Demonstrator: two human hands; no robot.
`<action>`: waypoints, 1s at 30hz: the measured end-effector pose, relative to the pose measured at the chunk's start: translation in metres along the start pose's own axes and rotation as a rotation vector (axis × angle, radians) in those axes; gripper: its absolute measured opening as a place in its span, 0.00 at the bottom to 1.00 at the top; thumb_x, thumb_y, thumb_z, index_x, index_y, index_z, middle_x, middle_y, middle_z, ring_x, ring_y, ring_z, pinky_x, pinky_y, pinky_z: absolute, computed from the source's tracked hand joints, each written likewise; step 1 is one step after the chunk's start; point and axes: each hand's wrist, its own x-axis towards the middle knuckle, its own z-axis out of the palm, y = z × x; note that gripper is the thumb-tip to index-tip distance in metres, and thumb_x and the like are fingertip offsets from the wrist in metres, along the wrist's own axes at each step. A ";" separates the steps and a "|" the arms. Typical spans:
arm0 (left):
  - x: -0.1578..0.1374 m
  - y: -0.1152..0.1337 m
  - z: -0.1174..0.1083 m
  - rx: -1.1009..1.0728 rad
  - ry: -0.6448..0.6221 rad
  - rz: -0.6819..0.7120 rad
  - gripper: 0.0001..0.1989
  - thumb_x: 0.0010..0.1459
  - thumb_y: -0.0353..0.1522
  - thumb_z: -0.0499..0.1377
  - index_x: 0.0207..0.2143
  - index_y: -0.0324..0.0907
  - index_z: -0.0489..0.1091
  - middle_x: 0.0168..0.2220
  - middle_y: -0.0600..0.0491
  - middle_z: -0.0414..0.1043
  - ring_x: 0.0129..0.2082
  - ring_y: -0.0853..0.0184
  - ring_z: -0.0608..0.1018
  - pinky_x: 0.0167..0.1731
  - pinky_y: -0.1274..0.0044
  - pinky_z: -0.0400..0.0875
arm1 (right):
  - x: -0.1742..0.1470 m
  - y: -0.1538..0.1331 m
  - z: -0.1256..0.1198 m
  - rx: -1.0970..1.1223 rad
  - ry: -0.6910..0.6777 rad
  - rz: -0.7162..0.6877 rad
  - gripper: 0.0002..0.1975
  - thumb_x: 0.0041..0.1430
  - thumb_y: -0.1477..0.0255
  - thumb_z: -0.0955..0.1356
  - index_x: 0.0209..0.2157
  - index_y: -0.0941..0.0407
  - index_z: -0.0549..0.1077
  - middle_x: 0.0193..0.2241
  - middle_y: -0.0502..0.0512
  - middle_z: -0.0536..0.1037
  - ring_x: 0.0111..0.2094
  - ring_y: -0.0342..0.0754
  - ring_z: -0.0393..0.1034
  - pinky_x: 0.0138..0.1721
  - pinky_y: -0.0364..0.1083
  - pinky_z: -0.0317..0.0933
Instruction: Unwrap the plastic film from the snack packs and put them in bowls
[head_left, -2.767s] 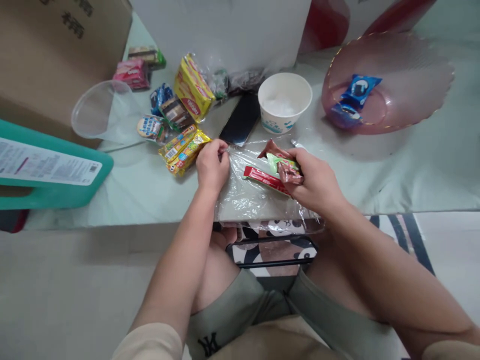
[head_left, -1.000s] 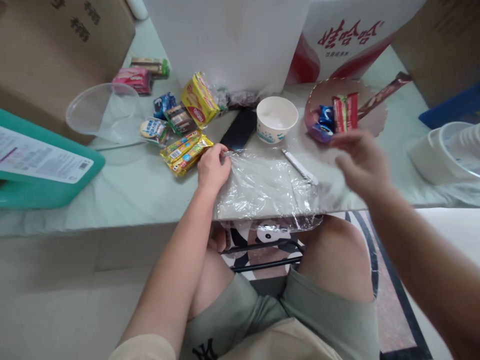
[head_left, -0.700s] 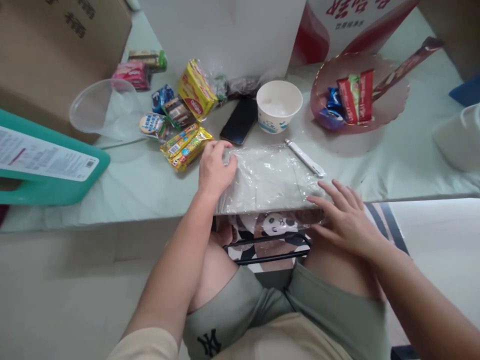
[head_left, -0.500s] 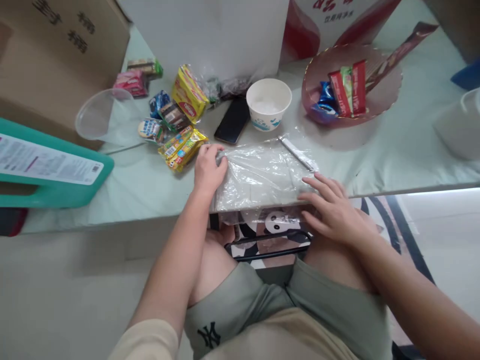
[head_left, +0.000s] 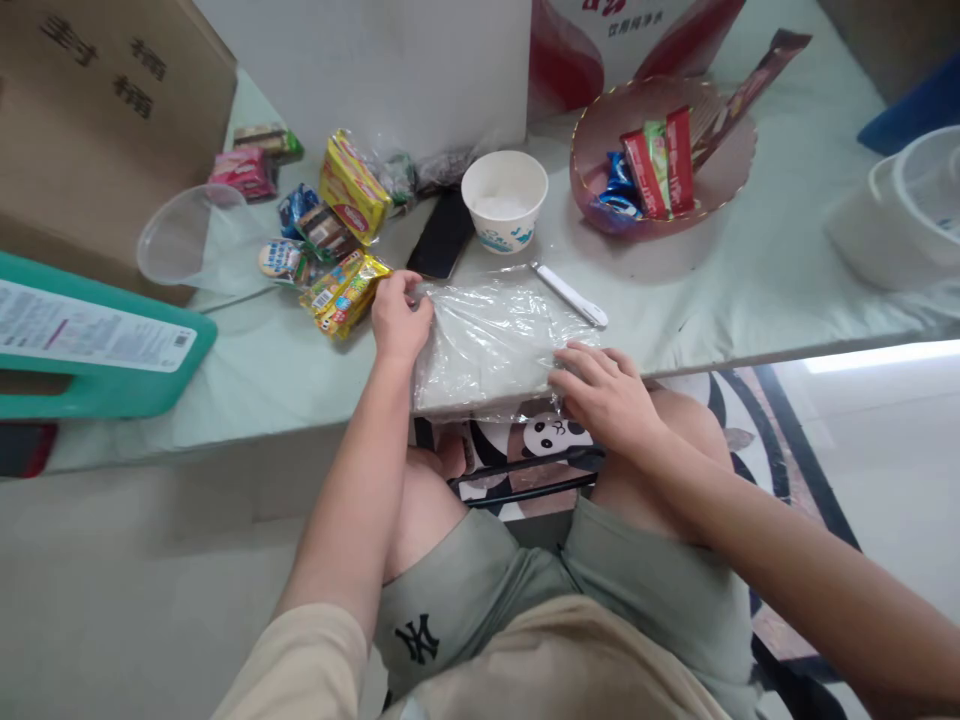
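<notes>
A clear, crinkled plastic bag (head_left: 487, 345) lies flat at the table's front edge, with its lower part hanging a little over it. At its upper left corner, my left hand (head_left: 401, 318) has its fingers curled and pinches the film. My right hand (head_left: 606, 392) rests on the bag's right edge with fingers apart, the fingertips touching the plastic. A white pen-like utility knife (head_left: 571, 295) lies by the bag's upper right. Behind the bag stand a white paper bowl (head_left: 506, 200) with something whitish inside and a black phone (head_left: 441, 237).
Packaged snacks (head_left: 345, 292) lie at left, near a clear plastic lid (head_left: 191, 235) and a green-handled container (head_left: 150, 345). A pink bowl (head_left: 664, 225) holds wrapped snacks. Boxes (head_left: 112, 130) stand at the back; a white tub (head_left: 874, 225) stands right.
The view has shifted slightly. My right hand has moved inward onto the bag's right edge, and the film has drawn back from the knife, which lies uncovered. My left hand stays at its corner.
</notes>
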 end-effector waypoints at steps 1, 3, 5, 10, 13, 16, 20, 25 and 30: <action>0.000 -0.002 0.001 -0.026 0.005 -0.004 0.16 0.51 0.23 0.61 0.42 0.45 0.72 0.42 0.50 0.74 0.33 0.66 0.75 0.46 0.71 0.73 | 0.002 0.001 -0.002 0.059 0.009 -0.010 0.11 0.67 0.75 0.64 0.46 0.52 0.76 0.58 0.60 0.76 0.63 0.58 0.67 0.58 0.57 0.61; 0.000 -0.006 -0.001 -0.099 0.003 -0.011 0.20 0.50 0.23 0.61 0.46 0.46 0.72 0.45 0.50 0.74 0.36 0.66 0.77 0.46 0.71 0.73 | 0.005 0.003 -0.004 0.175 0.050 0.015 0.10 0.67 0.74 0.63 0.41 0.52 0.76 0.54 0.59 0.78 0.61 0.58 0.70 0.56 0.57 0.62; -0.005 -0.007 -0.008 -0.181 -0.009 -0.001 0.21 0.50 0.23 0.59 0.47 0.47 0.71 0.47 0.51 0.74 0.42 0.64 0.78 0.48 0.72 0.74 | 0.007 0.003 -0.005 0.267 0.106 0.088 0.09 0.65 0.74 0.63 0.39 0.52 0.75 0.52 0.60 0.79 0.60 0.59 0.70 0.57 0.59 0.63; -0.042 0.010 -0.048 -0.120 0.157 0.173 0.15 0.54 0.27 0.60 0.45 0.45 0.70 0.47 0.49 0.72 0.52 0.59 0.74 0.57 0.65 0.70 | 0.009 0.007 -0.003 0.376 0.165 0.195 0.06 0.60 0.74 0.65 0.36 0.53 0.74 0.51 0.61 0.79 0.56 0.59 0.73 0.57 0.60 0.65; -0.058 0.012 -0.060 -0.081 0.217 0.164 0.13 0.52 0.30 0.64 0.41 0.45 0.69 0.45 0.49 0.71 0.49 0.59 0.75 0.53 0.66 0.72 | 0.011 0.008 -0.003 0.392 0.150 0.182 0.06 0.60 0.74 0.65 0.36 0.53 0.74 0.51 0.62 0.79 0.54 0.59 0.74 0.55 0.60 0.67; -0.052 0.001 -0.052 -0.239 0.065 -0.045 0.13 0.54 0.29 0.63 0.41 0.46 0.66 0.40 0.52 0.72 0.37 0.66 0.77 0.39 0.73 0.75 | 0.011 0.007 -0.005 0.378 0.149 0.144 0.05 0.61 0.74 0.64 0.36 0.53 0.73 0.51 0.62 0.79 0.54 0.59 0.75 0.54 0.59 0.67; -0.027 -0.013 -0.033 -0.371 -0.014 -0.136 0.17 0.53 0.24 0.61 0.44 0.47 0.65 0.37 0.54 0.74 0.33 0.70 0.77 0.34 0.77 0.74 | 0.009 0.004 -0.004 0.343 0.084 0.119 0.12 0.60 0.74 0.65 0.45 0.52 0.73 0.57 0.63 0.76 0.59 0.61 0.71 0.57 0.61 0.64; -0.004 -0.010 -0.019 -0.334 -0.045 -0.069 0.23 0.48 0.19 0.60 0.46 0.47 0.67 0.42 0.53 0.76 0.39 0.69 0.80 0.42 0.76 0.76 | 0.002 0.001 0.002 0.183 -0.101 0.015 0.33 0.54 0.75 0.69 0.62 0.48 0.66 0.70 0.64 0.61 0.71 0.70 0.53 0.64 0.69 0.53; -0.001 -0.006 -0.018 -0.422 -0.185 -0.045 0.23 0.47 0.19 0.57 0.44 0.47 0.70 0.45 0.52 0.76 0.40 0.69 0.80 0.39 0.77 0.76 | 0.002 0.005 0.003 0.160 -0.050 0.039 0.21 0.60 0.77 0.66 0.54 0.50 0.73 0.64 0.63 0.69 0.67 0.65 0.61 0.60 0.65 0.59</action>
